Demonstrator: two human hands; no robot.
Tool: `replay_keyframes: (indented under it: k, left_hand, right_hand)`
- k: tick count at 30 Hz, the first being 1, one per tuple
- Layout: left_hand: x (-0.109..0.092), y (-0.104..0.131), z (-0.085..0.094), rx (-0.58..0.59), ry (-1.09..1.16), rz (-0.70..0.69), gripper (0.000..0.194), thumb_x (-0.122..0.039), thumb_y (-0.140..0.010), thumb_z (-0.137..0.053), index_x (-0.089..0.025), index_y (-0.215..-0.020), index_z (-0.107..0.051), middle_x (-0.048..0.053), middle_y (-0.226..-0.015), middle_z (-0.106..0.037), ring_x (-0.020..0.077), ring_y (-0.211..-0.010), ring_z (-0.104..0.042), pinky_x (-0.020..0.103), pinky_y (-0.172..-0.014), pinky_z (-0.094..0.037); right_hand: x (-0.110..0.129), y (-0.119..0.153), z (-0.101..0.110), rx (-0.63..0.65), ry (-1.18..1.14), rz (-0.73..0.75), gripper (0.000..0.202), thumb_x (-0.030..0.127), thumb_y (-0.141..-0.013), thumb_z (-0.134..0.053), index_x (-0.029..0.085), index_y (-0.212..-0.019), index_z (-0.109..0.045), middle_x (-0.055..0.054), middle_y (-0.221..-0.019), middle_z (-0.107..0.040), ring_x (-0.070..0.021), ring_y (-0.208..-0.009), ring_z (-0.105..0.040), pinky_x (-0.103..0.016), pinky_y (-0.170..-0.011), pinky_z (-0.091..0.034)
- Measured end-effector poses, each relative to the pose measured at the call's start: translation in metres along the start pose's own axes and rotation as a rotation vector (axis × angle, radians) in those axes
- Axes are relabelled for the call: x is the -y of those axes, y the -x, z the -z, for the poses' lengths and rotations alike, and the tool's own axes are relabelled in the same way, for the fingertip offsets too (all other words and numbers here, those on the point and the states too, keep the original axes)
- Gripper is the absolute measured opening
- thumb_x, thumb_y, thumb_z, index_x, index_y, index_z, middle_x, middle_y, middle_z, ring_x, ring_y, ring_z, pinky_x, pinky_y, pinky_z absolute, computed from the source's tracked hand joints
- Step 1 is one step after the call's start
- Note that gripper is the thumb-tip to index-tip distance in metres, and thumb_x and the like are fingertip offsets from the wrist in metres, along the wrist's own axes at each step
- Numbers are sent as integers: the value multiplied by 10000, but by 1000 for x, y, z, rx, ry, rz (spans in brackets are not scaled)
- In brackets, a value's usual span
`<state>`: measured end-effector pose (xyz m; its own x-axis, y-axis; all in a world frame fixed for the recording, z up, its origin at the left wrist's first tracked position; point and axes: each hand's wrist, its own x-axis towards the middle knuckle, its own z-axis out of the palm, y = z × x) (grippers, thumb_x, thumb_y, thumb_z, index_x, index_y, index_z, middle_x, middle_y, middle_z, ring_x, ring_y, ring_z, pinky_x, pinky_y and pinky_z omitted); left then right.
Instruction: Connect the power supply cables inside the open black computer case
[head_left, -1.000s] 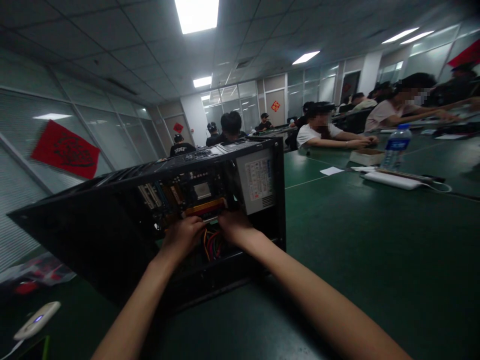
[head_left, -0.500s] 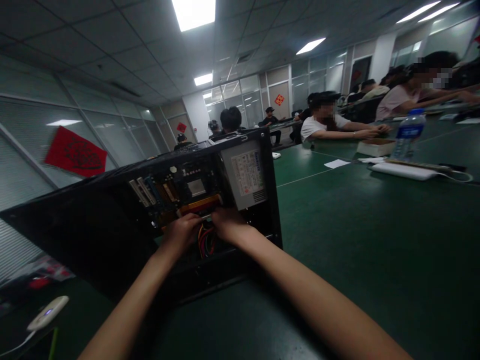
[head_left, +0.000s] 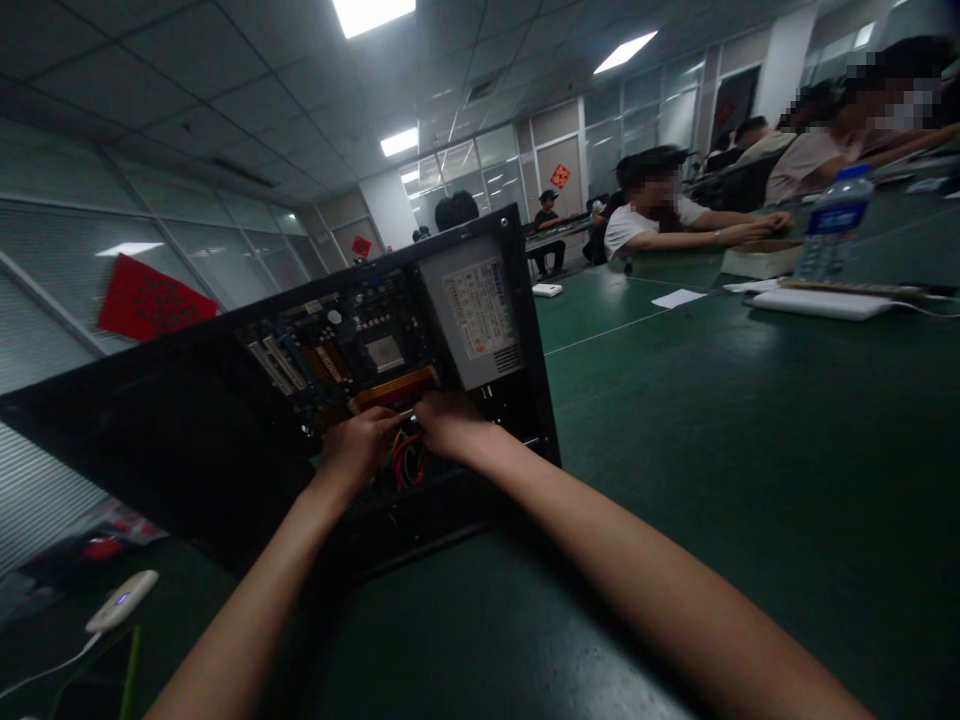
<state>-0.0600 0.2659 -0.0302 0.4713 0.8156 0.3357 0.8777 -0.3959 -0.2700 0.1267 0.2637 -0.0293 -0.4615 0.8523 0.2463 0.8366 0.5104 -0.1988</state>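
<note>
A black computer case with its side open stands on the green table. Inside it are a motherboard with orange slots and, at the upper right, a silver power supply. My left hand and my right hand both reach into the case just below the orange slots. Their fingers are closed at the two ends of a thin, light-coloured strip, too small to make out. Red, yellow and black cables hang between and below the hands.
At the lower left lie a white device with a cable and a green-edged object. A water bottle, a small box, a white power bank and paper are at the right. Several people sit beyond.
The camera view has shifted, and the case and both hands appear slightly higher and to the left. My hands keep the same closed pose around the thin strip.
</note>
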Motion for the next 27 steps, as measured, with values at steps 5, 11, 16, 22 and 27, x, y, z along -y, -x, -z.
replay_keyframes:
  k: [5, 11, 16, 22, 27]
  left_hand:
    - [0, 1, 1, -4, -30, -3, 317, -229, -919, -525, -311, -1138, -738, 6, -1192, -719, 213, -922, -712, 255, -647, -503]
    - [1, -1, 1, -17, -3, 25, 291, -223, -918, -530, -258, -1114, -742, 31, -1167, -729, 228, -975, -710, 279, -705, -525]
    - [1, -1, -1, -24, -33, 29, 275, -259, -926, -539, -249, -1123, -731, 35, -1167, -727, 232, -972, -708, 282, -680, -513]
    - [0, -1, -1, -41, -51, 36, 256, -290, -937, -531, -254, -1093, -731, 44, -1127, -727, 229, -940, -703, 281, -635, -475]
    - [-2, -2, 2, -16, -99, 31, 260, -289, -948, -502, -260, -1045, -741, 50, -1045, -732, 212, -889, -698, 262, -587, -425]
  right_hand:
    - [1, 0, 0, 9, -5, 3, 291, 170, -871, -592, 130, -1136, -707, -195, -1143, -698, -288, -1037, -689, -338, -818, -555]
    - [2, 2, 3, 8, -3, 3, 297, 165, -869, -586, 136, -1139, -705, -188, -1146, -698, -288, -1035, -689, -345, -818, -548]
    - [1, 1, 1, -35, -11, 41, 286, 174, -882, -578, 133, -1139, -696, -179, -1155, -689, -283, -1044, -679, -325, -812, -537]
    - [0, 2, -2, -47, -65, 100, 289, 132, -884, -564, 103, -1148, -676, -164, -1177, -675, -264, -1062, -664, -284, -816, -511]
    - [0, 2, -3, -45, -76, 106, 268, 139, -889, -562, 103, -1126, -682, -170, -1156, -680, -256, -1058, -663, -279, -822, -502]
